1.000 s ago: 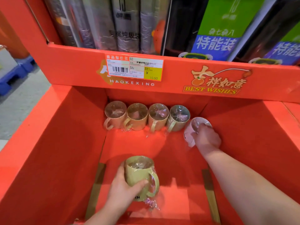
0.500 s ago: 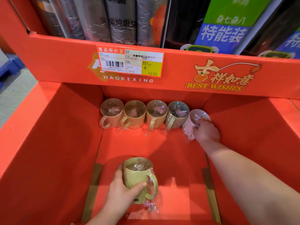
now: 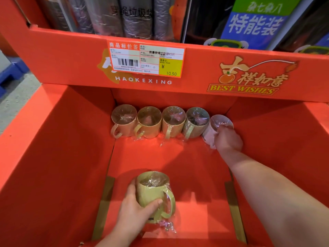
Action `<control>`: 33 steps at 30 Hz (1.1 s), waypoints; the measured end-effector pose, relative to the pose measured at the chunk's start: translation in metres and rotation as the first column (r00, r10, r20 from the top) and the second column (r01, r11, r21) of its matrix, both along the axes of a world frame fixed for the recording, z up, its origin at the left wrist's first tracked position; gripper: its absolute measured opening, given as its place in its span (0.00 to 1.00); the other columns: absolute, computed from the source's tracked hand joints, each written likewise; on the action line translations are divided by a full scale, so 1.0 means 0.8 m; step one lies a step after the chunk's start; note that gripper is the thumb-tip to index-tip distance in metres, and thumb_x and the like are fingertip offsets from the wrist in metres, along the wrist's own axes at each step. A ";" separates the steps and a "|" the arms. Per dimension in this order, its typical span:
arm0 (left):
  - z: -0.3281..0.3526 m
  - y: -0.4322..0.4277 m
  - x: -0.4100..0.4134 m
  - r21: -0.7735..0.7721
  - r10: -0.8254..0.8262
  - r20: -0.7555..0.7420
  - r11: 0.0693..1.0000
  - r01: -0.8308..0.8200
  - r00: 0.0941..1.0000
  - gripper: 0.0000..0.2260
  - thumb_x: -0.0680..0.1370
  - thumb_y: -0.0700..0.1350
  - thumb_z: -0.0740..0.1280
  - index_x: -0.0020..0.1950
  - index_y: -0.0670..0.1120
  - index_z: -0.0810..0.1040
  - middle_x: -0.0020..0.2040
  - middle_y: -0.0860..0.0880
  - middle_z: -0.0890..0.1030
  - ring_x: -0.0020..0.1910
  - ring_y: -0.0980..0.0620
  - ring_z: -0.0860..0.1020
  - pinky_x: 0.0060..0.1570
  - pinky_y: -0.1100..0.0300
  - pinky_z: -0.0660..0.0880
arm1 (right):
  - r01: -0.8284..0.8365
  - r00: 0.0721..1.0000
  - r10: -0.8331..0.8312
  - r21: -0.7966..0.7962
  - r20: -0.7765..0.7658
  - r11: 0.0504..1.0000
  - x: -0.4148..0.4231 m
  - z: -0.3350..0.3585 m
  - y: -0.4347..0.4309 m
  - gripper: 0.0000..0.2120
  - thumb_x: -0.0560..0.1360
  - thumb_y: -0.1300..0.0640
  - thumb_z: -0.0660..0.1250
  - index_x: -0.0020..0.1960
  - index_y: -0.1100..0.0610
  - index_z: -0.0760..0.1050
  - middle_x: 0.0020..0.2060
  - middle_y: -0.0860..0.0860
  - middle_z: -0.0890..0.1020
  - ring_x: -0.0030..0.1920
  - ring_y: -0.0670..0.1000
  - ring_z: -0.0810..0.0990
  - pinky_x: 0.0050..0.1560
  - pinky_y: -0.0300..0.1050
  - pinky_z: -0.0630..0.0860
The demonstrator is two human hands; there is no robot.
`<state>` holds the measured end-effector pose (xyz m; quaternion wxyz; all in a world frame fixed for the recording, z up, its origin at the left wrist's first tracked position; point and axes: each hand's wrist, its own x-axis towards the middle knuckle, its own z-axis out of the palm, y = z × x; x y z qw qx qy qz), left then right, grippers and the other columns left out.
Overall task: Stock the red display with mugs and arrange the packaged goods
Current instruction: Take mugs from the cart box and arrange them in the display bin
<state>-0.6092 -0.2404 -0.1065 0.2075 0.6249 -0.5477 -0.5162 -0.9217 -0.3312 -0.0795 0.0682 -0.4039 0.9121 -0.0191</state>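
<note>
Left hand [image 3: 135, 209]: thumb lies across the near face of the green mug [image 3: 153, 193], right by the handle. The other fingers curl round its far left side, a full wrap grip. Mug is upright, film-wrapped, handle pointing right, low in the front of the red display [image 3: 53, 148] bin. Can't tell if it touches the floor. Left forearm comes in from the bottom edge.

Right hand [image 3: 227, 139]: fingers curl onto the rim and near side of the white mug [image 3: 216, 125], clamped on it. That mug is at the right end of the back wall, just beside the row of four mugs [image 3: 173, 122]. Right forearm is stretched out diagonally from bottom right.

Price tag [image 3: 146, 58] on the shelf lip above, packaged goods [image 3: 135, 16] standing on the upper shelf.
</note>
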 end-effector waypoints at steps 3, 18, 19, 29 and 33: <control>-0.002 -0.002 0.001 0.009 -0.004 -0.004 1.000 0.004 1.000 0.53 0.55 0.62 0.76 0.75 0.48 0.59 0.64 0.48 0.75 0.62 0.49 0.74 0.63 0.56 0.70 | -0.011 1.000 0.011 0.002 -0.022 1.000 -0.002 0.003 -0.002 0.12 0.79 0.60 0.59 0.61 0.57 0.74 0.60 0.59 0.77 0.59 0.61 0.78 0.53 0.50 0.75; -0.008 -0.009 0.002 0.024 -0.005 0.047 1.000 0.003 0.999 0.57 0.49 0.69 0.69 0.75 0.50 0.59 0.59 0.49 0.78 0.58 0.50 0.77 0.60 0.57 0.73 | -0.099 0.990 0.105 0.077 -0.091 0.992 -0.009 0.010 -0.019 0.20 0.79 0.67 0.54 0.69 0.54 0.67 0.65 0.58 0.72 0.59 0.60 0.78 0.53 0.49 0.75; -0.007 -0.009 0.002 0.022 -0.006 0.050 1.000 0.005 0.999 0.57 0.49 0.69 0.69 0.75 0.50 0.59 0.59 0.49 0.78 0.58 0.50 0.77 0.60 0.57 0.73 | -0.098 0.989 0.107 0.091 -0.098 0.991 -0.008 0.011 -0.019 0.20 0.79 0.67 0.54 0.69 0.54 0.67 0.65 0.58 0.73 0.59 0.60 0.78 0.53 0.49 0.75; 0.002 -0.013 0.000 0.054 -0.006 0.086 0.999 0.001 0.996 0.59 0.48 0.70 0.66 0.76 0.50 0.56 0.67 0.45 0.74 0.66 0.46 0.73 0.65 0.55 0.69 | -0.451 0.891 0.453 -0.196 -0.042 0.870 0.061 0.009 -0.008 0.27 0.75 0.48 0.58 0.73 0.53 0.63 0.73 0.56 0.62 0.74 0.60 0.56 0.72 0.61 0.49; 0.006 -0.011 0.002 0.052 0.000 0.106 0.999 -0.005 0.994 0.60 0.47 0.71 0.64 0.76 0.50 0.55 0.67 0.45 0.74 0.66 0.47 0.73 0.63 0.59 0.68 | -0.843 0.535 0.835 -0.008 -0.127 0.538 0.117 -0.002 -0.022 0.35 0.73 0.41 0.64 0.76 0.42 0.52 0.77 0.52 0.55 0.76 0.62 0.50 0.70 0.69 0.40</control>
